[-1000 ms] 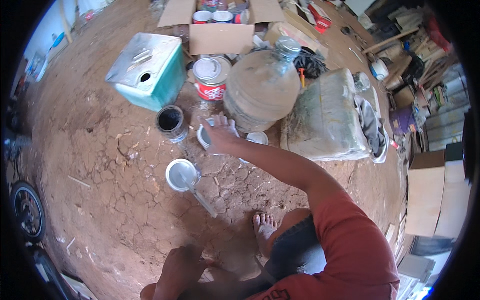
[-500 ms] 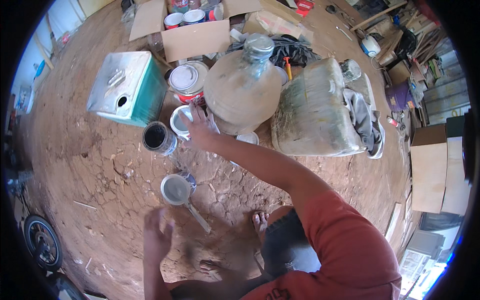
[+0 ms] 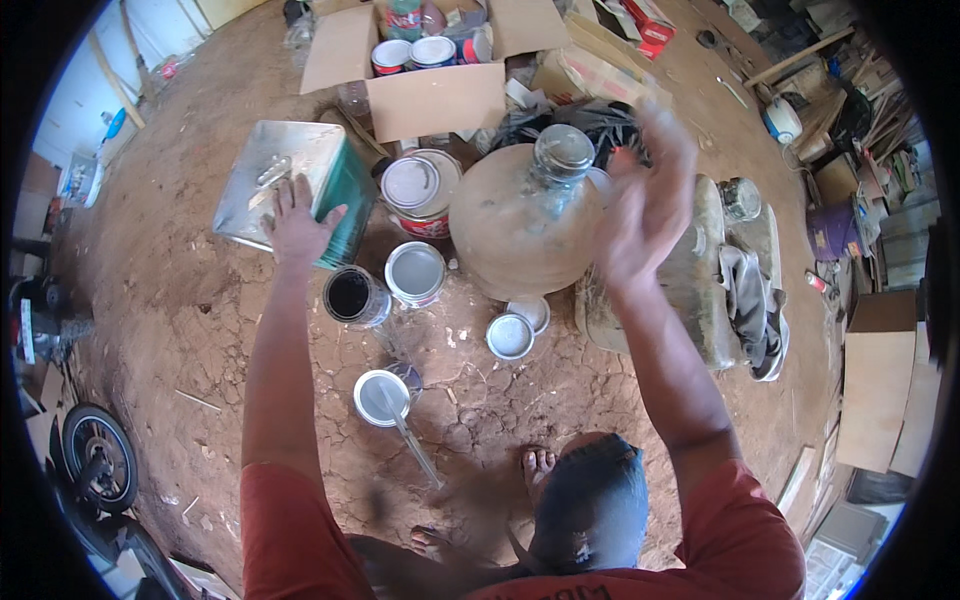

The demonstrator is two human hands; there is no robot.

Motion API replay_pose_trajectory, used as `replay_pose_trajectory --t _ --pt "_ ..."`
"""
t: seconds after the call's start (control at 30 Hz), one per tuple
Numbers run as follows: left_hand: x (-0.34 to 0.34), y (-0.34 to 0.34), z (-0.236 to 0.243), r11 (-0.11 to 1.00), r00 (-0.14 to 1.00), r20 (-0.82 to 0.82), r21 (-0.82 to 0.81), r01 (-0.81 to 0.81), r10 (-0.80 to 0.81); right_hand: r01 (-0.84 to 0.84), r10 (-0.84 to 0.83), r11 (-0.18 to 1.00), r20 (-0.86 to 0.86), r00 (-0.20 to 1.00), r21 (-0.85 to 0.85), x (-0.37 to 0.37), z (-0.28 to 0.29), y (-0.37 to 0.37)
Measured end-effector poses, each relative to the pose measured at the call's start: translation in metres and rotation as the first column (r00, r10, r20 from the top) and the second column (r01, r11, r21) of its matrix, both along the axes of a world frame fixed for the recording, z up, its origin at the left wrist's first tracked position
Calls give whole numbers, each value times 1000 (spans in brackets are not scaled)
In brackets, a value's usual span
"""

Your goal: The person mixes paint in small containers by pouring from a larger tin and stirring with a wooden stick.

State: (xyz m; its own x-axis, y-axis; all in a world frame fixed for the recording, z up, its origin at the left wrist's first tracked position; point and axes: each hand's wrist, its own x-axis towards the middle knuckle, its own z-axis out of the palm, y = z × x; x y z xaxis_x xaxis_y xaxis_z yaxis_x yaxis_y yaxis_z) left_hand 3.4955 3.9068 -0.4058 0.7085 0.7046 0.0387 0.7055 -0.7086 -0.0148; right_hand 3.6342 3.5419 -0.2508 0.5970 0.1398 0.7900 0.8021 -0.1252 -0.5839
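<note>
My left hand (image 3: 300, 225) has its fingers spread over the near edge of a square green-and-silver tin (image 3: 345, 215); I cannot tell whether it presses on it. My right hand (image 3: 650, 200), blurred, is raised with stretched fingers between a big dusty bottle (image 3: 515, 225) and a dirty plastic jerrycan (image 3: 625, 315). Nothing shows in either hand. Between my arms stand an open can of grey paint (image 3: 415, 270), a can with dark contents (image 3: 350, 293), and a can of pale paint (image 3: 375, 398) with a stirring stick or brush (image 3: 415, 448) leaning out.
Two round lids (image 3: 510, 336) lie on the cracked earth floor below the bottle. Behind the cans are a larger lidded can (image 3: 412, 182) and a cardboard box (image 3: 435, 100) of cans. A grey cloth (image 3: 740, 295) hangs on the jerrycan. A wheel (image 3: 100, 458) stands far left.
My right hand has left the grey paint can and swung up to the right. My left hand has risen from the lower left to the square tin. The view has shifted.
</note>
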Motion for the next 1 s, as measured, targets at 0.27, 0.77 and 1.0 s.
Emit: replay_pose_trajectory --t 0.27,0.77,1.0 --pt "5 -14 -15 999 999 -35 47 3 -1 -70 33 995 -416 909 -74 12 -63 0" --pt "10 -10 -14 997 999 -24 67 -34 36 39 -82 996 -624 777 -83 81 -61 41" --pt "2 9 -44 982 999 -12 182 55 -53 63 32 984 -514 857 166 103 -96 51"
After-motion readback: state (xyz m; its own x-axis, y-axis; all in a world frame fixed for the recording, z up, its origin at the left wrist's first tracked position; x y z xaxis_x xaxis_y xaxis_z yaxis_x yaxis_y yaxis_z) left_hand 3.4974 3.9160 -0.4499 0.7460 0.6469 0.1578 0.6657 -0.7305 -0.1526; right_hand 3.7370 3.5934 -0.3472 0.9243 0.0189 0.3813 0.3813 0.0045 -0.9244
